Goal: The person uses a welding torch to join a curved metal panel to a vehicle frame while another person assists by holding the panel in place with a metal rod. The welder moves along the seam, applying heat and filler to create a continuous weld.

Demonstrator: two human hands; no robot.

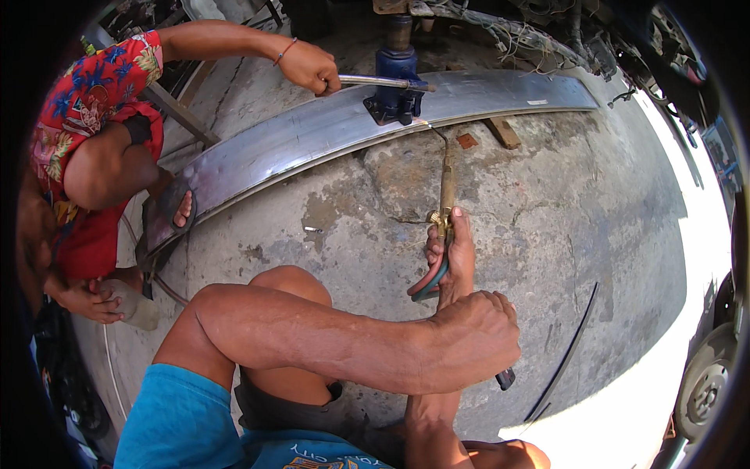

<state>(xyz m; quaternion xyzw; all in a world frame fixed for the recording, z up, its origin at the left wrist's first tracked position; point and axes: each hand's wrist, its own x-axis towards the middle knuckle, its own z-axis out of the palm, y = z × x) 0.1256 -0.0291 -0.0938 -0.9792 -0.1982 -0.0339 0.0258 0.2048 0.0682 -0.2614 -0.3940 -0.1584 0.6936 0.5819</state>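
My right hand [459, 252] is wrapped round the valve end of a brass gas torch [448, 181], from which a red and a green hose loop down. The bent tip reaches the near edge of a long silver metal beam [289, 141], beside the base of a blue bottle jack [395, 72]; a small orange glow shows there. Across my right forearm lies my left arm, its hand [478, 338] closed in a fist. A short dark end [506, 379] sticks out beneath that fist; the rest is hidden.
At left a co-worker in a red flowered shirt [101, 94] grips the jack's metal bar [375, 80], one sandalled foot [184, 209] on the beam. A wood block [502, 133] lies under the beam. A thin black strip [566, 356] is on the concrete. Wires [508, 35] hang at top right.
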